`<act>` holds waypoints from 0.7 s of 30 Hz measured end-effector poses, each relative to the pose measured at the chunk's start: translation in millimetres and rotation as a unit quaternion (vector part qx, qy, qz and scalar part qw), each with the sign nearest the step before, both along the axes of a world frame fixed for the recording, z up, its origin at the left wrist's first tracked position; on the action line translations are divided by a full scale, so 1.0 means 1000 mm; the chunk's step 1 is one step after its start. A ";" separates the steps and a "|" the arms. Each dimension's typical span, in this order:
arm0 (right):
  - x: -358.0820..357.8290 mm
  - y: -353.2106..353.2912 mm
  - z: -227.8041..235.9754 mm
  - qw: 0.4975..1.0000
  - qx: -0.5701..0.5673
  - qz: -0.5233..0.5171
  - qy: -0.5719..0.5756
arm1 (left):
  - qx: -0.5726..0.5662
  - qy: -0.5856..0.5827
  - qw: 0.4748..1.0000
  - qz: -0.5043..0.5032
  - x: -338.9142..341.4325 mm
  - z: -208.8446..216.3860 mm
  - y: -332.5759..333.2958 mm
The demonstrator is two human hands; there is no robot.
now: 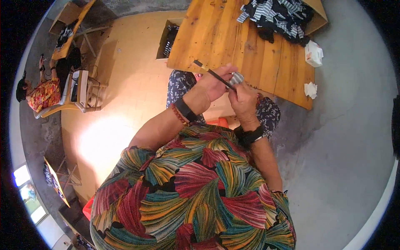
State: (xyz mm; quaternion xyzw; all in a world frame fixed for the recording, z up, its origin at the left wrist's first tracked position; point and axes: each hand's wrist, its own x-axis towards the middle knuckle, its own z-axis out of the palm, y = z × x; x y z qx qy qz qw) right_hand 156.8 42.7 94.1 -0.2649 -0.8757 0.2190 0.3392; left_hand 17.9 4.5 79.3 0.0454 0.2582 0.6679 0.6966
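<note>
Both my hands are raised together in front of me, just off the near edge of the wooden table. My left hand (213, 86) has its fingers bent round a small grey-and-white striped fabric piece (237, 78). Close against it, my right hand (244, 100) pinches the lower end of a thin dark stick (216, 76) with a gold-coloured band. The stick slants up and left across my left hand, its far tip free. Part of the fabric is hidden by my fingers, so I cannot tell whether the stick goes into it.
A heap of black and striped fabric pieces (277, 18) spills from a cardboard box (317, 16) onto the table (208, 35). A tissue pack (313, 54) and crumpled tissue (310, 90) lie at its right edge. Another box (161, 50) stands left. A person (45, 95) sits far left.
</note>
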 end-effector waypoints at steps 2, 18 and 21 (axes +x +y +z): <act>0.002 0.007 -0.003 1.000 -0.023 0.017 -0.001 | 0.012 -0.018 1.000 -0.022 -0.001 0.001 0.002; 0.008 0.010 0.017 0.735 -0.646 0.021 0.205 | -0.087 0.339 0.937 -0.006 0.015 0.027 -0.022; 0.010 0.009 0.017 0.742 -0.648 0.030 0.172 | -0.083 0.313 0.946 -0.001 0.014 0.022 -0.022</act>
